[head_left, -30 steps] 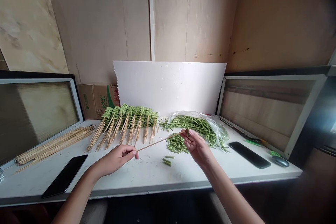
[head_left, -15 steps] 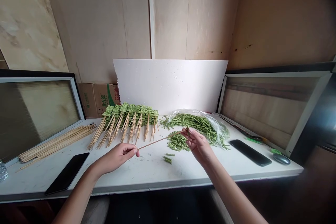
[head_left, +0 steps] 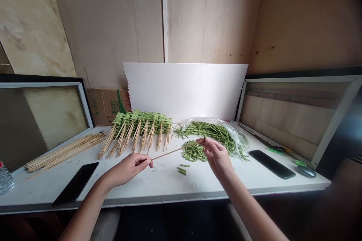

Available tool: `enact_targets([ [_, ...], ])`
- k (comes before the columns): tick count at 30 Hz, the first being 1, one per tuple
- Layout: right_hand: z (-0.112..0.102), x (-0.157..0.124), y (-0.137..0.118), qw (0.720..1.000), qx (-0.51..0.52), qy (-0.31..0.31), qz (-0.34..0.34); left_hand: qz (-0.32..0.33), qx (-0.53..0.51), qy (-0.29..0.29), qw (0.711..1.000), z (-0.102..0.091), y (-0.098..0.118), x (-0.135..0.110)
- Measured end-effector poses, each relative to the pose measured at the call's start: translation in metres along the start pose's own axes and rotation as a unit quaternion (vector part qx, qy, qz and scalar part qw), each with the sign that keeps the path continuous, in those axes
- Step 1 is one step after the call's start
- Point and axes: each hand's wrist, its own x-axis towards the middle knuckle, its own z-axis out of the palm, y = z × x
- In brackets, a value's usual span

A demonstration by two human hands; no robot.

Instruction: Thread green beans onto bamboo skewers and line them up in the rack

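My left hand [head_left: 131, 167] pinches the near end of a thin bamboo skewer [head_left: 172, 151] that slants up to the right. At the skewer's tip my right hand [head_left: 217, 156] is closed on a short green bean piece. Just beyond it lies a small heap of cut bean pieces [head_left: 194, 151], with a few loose pieces [head_left: 182, 169] nearer me. Long green beans [head_left: 209, 131] spill from a clear plastic bag [head_left: 234, 135] at the back right. A stack of finished bean skewers [head_left: 140, 126] lies at the back centre.
Bare bamboo skewers [head_left: 63, 152] lie in a bundle on the left of the white table [head_left: 158, 186]. A black phone [head_left: 76, 183] is at the front left, a dark remote-like bar [head_left: 271, 163] and a mouse [head_left: 307, 171] at the right. A white foam board [head_left: 183, 90] leans behind.
The view has shifted slightly. My right hand has curled tighter around the bean piece at the skewer's tip; my left hand still holds the skewer's end.
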Motion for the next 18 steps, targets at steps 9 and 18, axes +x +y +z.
enact_targets([
  [9,0.007,-0.007,0.003,0.999,0.022,0.035,-0.019,0.008,-0.011,0.012,1.0,0.005,0.0,0.002],
  [18,0.014,-0.013,0.006,0.999,0.028,0.039,-0.012,0.017,-0.024,0.011,0.999,0.005,-0.003,0.002],
])
